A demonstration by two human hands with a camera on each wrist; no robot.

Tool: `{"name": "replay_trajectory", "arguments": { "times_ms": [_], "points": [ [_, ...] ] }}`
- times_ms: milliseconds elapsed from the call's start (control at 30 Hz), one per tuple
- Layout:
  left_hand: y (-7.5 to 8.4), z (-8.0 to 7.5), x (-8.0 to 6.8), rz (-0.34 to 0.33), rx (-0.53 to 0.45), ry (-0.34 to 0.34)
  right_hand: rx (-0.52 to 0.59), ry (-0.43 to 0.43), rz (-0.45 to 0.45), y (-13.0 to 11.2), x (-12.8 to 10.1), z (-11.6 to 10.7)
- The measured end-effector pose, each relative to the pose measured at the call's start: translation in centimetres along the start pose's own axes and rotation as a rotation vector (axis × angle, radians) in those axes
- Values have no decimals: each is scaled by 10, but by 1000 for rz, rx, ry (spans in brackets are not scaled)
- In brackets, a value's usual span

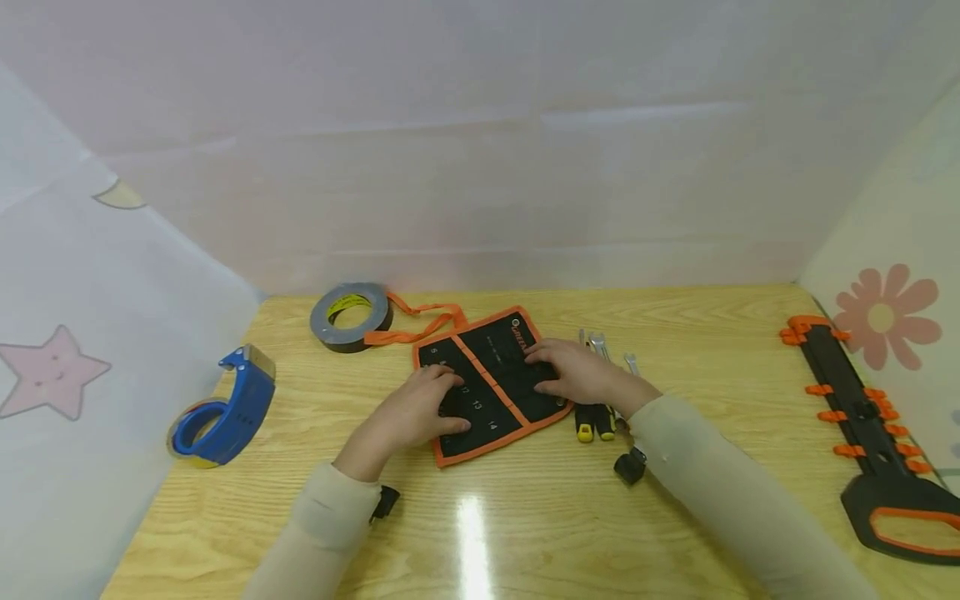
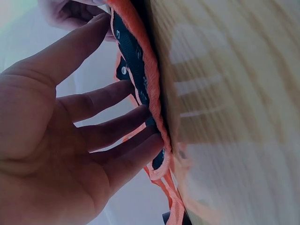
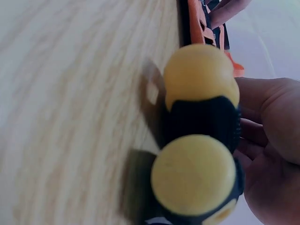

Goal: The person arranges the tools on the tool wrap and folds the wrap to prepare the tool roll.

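Observation:
A black tool pouch [image 1: 480, 379] with orange trim, numbered pockets and orange ties lies unfolded on the table. My left hand [image 1: 412, 412] rests on its left half, and in the left wrist view the spread fingers [image 2: 108, 98] touch the numbered fabric by the orange edge. Over the pouch's right half is my right hand [image 1: 577, 371], fingertips on the black cloth. Beneath that wrist lie two screwdrivers with black handles and yellow ends [image 3: 193, 174], partly hidden by the hand. Several wrenches [image 1: 597, 343] lie beside them, also partly covered.
A grey tape roll [image 1: 348, 317] lies at the back left, next to the pouch's orange ties. A blue tape dispenser [image 1: 243, 412] stands at the left edge. At the far right is a long black holder with orange clips [image 1: 862, 408] and a handle. Fabric walls surround the table [image 1: 555, 533].

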State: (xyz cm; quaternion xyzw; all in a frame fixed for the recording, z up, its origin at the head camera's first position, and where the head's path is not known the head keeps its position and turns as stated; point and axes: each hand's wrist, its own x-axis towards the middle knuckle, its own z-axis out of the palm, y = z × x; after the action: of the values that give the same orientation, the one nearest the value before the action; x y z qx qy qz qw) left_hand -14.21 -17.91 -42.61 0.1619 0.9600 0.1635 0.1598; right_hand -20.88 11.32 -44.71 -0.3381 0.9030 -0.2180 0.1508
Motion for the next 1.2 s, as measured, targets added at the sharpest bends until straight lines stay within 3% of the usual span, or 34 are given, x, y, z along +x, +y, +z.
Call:
{"name": "replay_trajectory", "arguments": {
  "times_ms": [400, 1200],
  "points": [
    [-6, 0, 1, 28, 21, -3, -20, 32, -24, -8, -13, 4],
    [5, 1, 11, 87, 73, -48, -109, 90, -8, -16, -39, 11]
  ]
}}
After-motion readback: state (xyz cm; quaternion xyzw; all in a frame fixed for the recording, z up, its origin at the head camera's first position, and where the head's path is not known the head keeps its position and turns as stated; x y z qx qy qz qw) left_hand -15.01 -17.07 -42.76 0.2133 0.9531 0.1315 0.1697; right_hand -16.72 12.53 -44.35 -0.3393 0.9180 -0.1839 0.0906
